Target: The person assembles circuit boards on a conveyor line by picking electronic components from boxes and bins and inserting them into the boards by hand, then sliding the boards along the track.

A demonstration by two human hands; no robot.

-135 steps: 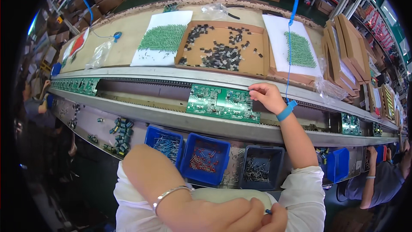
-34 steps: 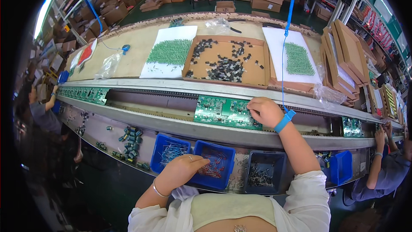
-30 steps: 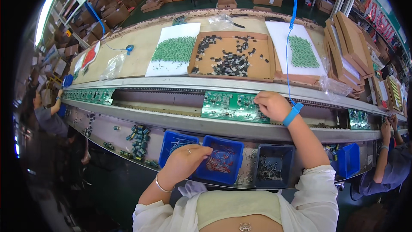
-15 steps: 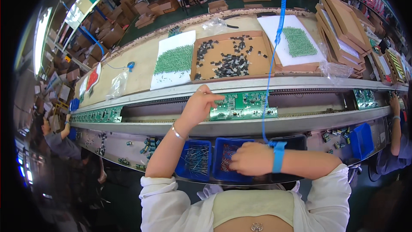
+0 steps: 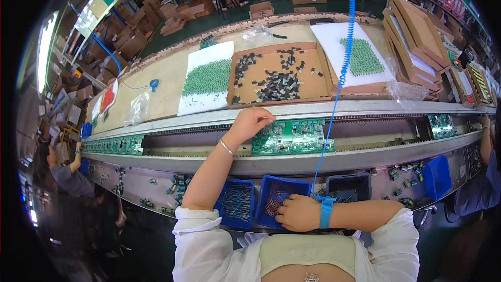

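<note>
Left hand [image 5: 254, 121] sits fingers-together at the board [image 5: 292, 137] edge, holding unclear. Right hand [image 5: 298, 212] digs in the middle bin [image 5: 275, 194] (grip hidden). Board looks light, stiff, fragile: take it by its edges.

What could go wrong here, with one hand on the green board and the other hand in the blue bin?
1. The left hand works at the edge of the board, which lies on the conveyor rails; a push might shift it.
2. The right hand reaches into the middle bin low in the view, so it may pick a wrong part from the mixed pieces.
3. The blue coiled cord hangs over the board and could snag fitted parts.
</note>
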